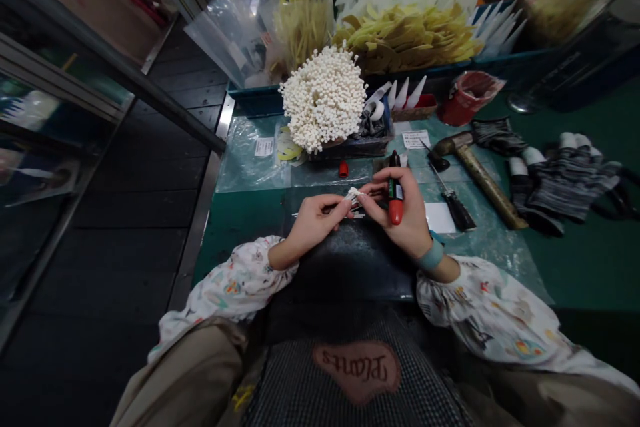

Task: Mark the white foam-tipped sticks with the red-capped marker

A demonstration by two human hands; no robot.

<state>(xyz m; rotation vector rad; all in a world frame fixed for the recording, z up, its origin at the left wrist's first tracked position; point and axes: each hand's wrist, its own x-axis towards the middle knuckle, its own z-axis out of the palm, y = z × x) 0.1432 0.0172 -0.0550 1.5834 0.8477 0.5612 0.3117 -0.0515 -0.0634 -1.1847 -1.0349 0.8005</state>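
Note:
Between the fingertips of both hands is a small bunch of white-tipped stems (pixel 354 194). My left hand (pixel 314 221) pinches it from the left, thumb and fingers closed. My right hand (pixel 407 227) touches the bunch with its thumb and fingers, and also keeps a red and black marker (pixel 395 190) gripped upright against the index finger. A red cap (pixel 343 169) stands on the table just beyond the hands. A few loose thin stems (pixel 357 215) lie under the fingers on the dark mat (pixel 350 260).
A large cluster of white-tipped stems (pixel 325 97) stands behind the hands. Yellow and white petal-like pieces (pixel 410 33) fill a bin at the back. To the right lie a screwdriver (pixel 457 209), a hammer (pixel 487 183), striped gloves (pixel 570 180) and a red container (pixel 467 99).

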